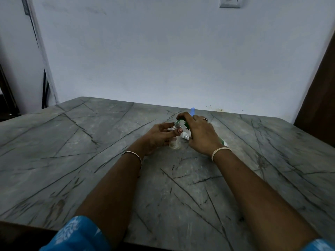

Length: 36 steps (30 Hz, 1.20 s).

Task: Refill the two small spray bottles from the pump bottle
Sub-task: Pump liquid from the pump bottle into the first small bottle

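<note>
A small clear spray bottle (175,143) stands upright at the table's middle with its neck uncapped, and my left hand (159,136) grips it around the upper part. My right hand (201,135) covers the pump bottle (223,142), whose green pump head (181,122) has its spout right over the clear bottle's neck. A white spray cap (185,135) lies between my hands, partly hidden. Behind my right hand a light blue cap (192,111) sticks up; the bottle under it is hidden.
The grey marbled table (90,160) reaches the white wall at the back. A dark wooden panel (319,105) stands at the right edge. A wall switch plate (229,2) sits high on the wall.
</note>
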Each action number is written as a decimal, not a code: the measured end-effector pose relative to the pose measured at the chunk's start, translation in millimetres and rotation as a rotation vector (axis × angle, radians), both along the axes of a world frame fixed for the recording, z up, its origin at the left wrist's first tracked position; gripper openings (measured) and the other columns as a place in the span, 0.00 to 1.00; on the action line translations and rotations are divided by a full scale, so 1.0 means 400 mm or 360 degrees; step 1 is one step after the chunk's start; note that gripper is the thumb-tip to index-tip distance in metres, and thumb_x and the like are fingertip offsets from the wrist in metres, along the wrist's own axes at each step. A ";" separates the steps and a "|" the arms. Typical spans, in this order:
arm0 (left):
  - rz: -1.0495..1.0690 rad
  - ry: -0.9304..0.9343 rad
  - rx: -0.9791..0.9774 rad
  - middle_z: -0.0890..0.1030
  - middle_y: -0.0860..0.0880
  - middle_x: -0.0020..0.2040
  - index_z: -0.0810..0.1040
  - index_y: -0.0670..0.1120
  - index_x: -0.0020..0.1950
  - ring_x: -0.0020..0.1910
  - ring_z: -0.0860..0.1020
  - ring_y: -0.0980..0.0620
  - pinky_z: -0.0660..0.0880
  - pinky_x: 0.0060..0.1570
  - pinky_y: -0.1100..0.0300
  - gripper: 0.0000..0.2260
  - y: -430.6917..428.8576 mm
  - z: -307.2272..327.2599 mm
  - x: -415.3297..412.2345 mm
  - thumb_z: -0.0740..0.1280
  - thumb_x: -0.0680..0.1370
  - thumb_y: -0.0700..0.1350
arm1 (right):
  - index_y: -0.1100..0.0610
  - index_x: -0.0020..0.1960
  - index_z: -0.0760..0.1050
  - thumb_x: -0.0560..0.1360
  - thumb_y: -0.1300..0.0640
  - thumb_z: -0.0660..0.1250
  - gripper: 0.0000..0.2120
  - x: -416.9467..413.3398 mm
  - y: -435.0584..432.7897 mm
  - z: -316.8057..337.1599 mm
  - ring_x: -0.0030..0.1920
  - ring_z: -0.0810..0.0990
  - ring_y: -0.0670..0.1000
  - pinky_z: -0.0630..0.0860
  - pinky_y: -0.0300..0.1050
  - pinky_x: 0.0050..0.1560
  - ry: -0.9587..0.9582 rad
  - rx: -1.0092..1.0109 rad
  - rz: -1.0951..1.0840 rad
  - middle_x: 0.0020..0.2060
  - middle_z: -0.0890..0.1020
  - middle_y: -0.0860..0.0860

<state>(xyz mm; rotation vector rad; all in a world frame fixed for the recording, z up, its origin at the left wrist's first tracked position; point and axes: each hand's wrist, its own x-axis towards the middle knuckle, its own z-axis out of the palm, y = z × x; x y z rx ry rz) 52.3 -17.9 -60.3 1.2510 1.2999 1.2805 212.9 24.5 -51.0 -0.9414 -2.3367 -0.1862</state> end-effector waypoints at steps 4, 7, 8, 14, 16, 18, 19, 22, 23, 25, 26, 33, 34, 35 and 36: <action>0.0006 -0.0018 0.0001 0.79 0.44 0.61 0.69 0.44 0.70 0.51 0.80 0.52 0.78 0.53 0.58 0.25 0.004 -0.004 -0.005 0.71 0.74 0.44 | 0.39 0.74 0.55 0.72 0.63 0.68 0.39 0.014 -0.005 0.000 0.56 0.72 0.59 0.72 0.53 0.53 -0.0091 0.0022 -0.0019 0.53 0.75 0.56; -0.0002 -0.0035 0.0009 0.79 0.43 0.60 0.71 0.44 0.69 0.51 0.80 0.52 0.78 0.54 0.58 0.24 0.005 -0.007 -0.006 0.71 0.74 0.43 | 0.38 0.74 0.54 0.73 0.62 0.66 0.38 0.021 -0.004 -0.001 0.54 0.72 0.59 0.72 0.53 0.51 -0.0100 0.0040 0.0002 0.51 0.75 0.56; -0.0004 -0.0038 0.0015 0.80 0.44 0.60 0.71 0.44 0.68 0.51 0.80 0.53 0.78 0.53 0.59 0.23 0.005 -0.007 -0.005 0.71 0.74 0.43 | 0.39 0.73 0.55 0.73 0.62 0.66 0.36 0.021 -0.003 0.000 0.55 0.72 0.59 0.71 0.53 0.51 -0.0095 0.0013 0.0009 0.52 0.74 0.56; -0.0025 -0.0023 0.0016 0.81 0.47 0.56 0.74 0.47 0.63 0.50 0.80 0.54 0.79 0.48 0.62 0.17 0.003 -0.002 -0.004 0.70 0.75 0.43 | 0.45 0.69 0.61 0.71 0.62 0.70 0.32 -0.001 0.002 0.006 0.55 0.73 0.59 0.71 0.53 0.51 -0.0007 -0.0009 0.0000 0.51 0.75 0.55; -0.0011 -0.0010 0.0013 0.81 0.47 0.55 0.74 0.46 0.64 0.50 0.80 0.54 0.80 0.46 0.63 0.18 0.003 -0.002 -0.004 0.70 0.75 0.44 | 0.46 0.68 0.62 0.70 0.62 0.70 0.32 -0.004 0.005 0.005 0.54 0.73 0.59 0.72 0.53 0.51 0.0003 -0.0013 -0.0007 0.51 0.75 0.55; 0.0010 0.0006 0.0007 0.81 0.46 0.57 0.74 0.45 0.65 0.50 0.80 0.53 0.79 0.47 0.61 0.20 0.003 -0.002 -0.003 0.70 0.75 0.45 | 0.45 0.68 0.61 0.70 0.62 0.70 0.32 -0.003 0.007 0.003 0.54 0.74 0.58 0.72 0.54 0.50 0.0002 -0.0005 0.0000 0.50 0.75 0.54; 0.0017 0.0019 0.0007 0.81 0.46 0.57 0.74 0.46 0.65 0.50 0.80 0.53 0.79 0.47 0.60 0.19 0.003 -0.002 -0.002 0.70 0.75 0.46 | 0.44 0.68 0.61 0.70 0.62 0.70 0.32 0.000 0.008 0.004 0.54 0.74 0.58 0.72 0.53 0.50 -0.0003 -0.0008 0.0007 0.50 0.75 0.54; 0.0036 0.0034 0.0007 0.81 0.46 0.56 0.73 0.47 0.65 0.49 0.80 0.53 0.78 0.46 0.61 0.20 0.001 0.001 0.003 0.69 0.76 0.49 | 0.41 0.70 0.59 0.72 0.61 0.68 0.33 0.009 0.007 0.003 0.54 0.73 0.58 0.72 0.52 0.51 -0.0042 -0.0017 0.0023 0.51 0.75 0.54; 0.0046 0.0041 0.0006 0.81 0.46 0.56 0.73 0.47 0.66 0.50 0.80 0.53 0.78 0.46 0.61 0.20 0.002 0.001 0.003 0.69 0.75 0.50 | 0.40 0.71 0.58 0.72 0.61 0.68 0.34 0.012 0.006 0.002 0.55 0.73 0.58 0.72 0.53 0.51 -0.0057 -0.0022 0.0023 0.51 0.75 0.55; 0.0073 0.0058 0.0009 0.81 0.47 0.55 0.72 0.47 0.67 0.51 0.80 0.53 0.78 0.49 0.60 0.22 0.005 -0.002 0.002 0.70 0.75 0.49 | 0.39 0.73 0.56 0.72 0.61 0.67 0.36 0.019 0.004 0.003 0.55 0.72 0.58 0.73 0.53 0.51 -0.0092 -0.0021 0.0016 0.52 0.75 0.55; 0.0082 0.0060 0.0009 0.81 0.47 0.55 0.71 0.46 0.68 0.51 0.80 0.53 0.78 0.51 0.59 0.23 0.007 -0.003 0.002 0.71 0.74 0.48 | 0.39 0.73 0.56 0.72 0.61 0.67 0.36 0.021 0.003 0.003 0.54 0.72 0.58 0.73 0.53 0.51 -0.0103 -0.0019 0.0015 0.51 0.74 0.54; 0.0045 0.0034 0.0007 0.80 0.44 0.60 0.69 0.44 0.70 0.56 0.80 0.50 0.78 0.54 0.55 0.28 0.013 -0.012 -0.005 0.73 0.73 0.47 | 0.44 0.67 0.61 0.69 0.63 0.69 0.32 0.002 0.008 0.002 0.52 0.74 0.58 0.74 0.56 0.51 -0.0007 -0.0039 0.0033 0.49 0.75 0.53; 0.0043 0.0028 0.0006 0.80 0.45 0.60 0.70 0.44 0.70 0.55 0.80 0.50 0.78 0.54 0.55 0.27 0.014 -0.011 -0.005 0.73 0.73 0.46 | 0.44 0.67 0.60 0.69 0.62 0.69 0.32 0.001 0.010 0.001 0.52 0.74 0.58 0.74 0.56 0.51 -0.0005 -0.0031 0.0031 0.49 0.75 0.54; 0.0043 0.0029 0.0004 0.80 0.45 0.59 0.70 0.44 0.70 0.55 0.80 0.50 0.78 0.54 0.56 0.27 0.013 -0.011 -0.006 0.73 0.73 0.46 | 0.43 0.68 0.60 0.70 0.61 0.69 0.32 0.002 0.011 0.000 0.52 0.74 0.58 0.74 0.55 0.51 -0.0007 -0.0018 0.0029 0.49 0.75 0.54; 0.0040 0.0028 0.0006 0.80 0.45 0.59 0.71 0.45 0.69 0.54 0.80 0.50 0.78 0.53 0.56 0.26 0.012 -0.009 -0.005 0.72 0.73 0.46 | 0.43 0.69 0.60 0.71 0.61 0.69 0.32 0.005 0.010 0.000 0.52 0.74 0.58 0.73 0.54 0.50 -0.0017 -0.0007 0.0031 0.49 0.75 0.54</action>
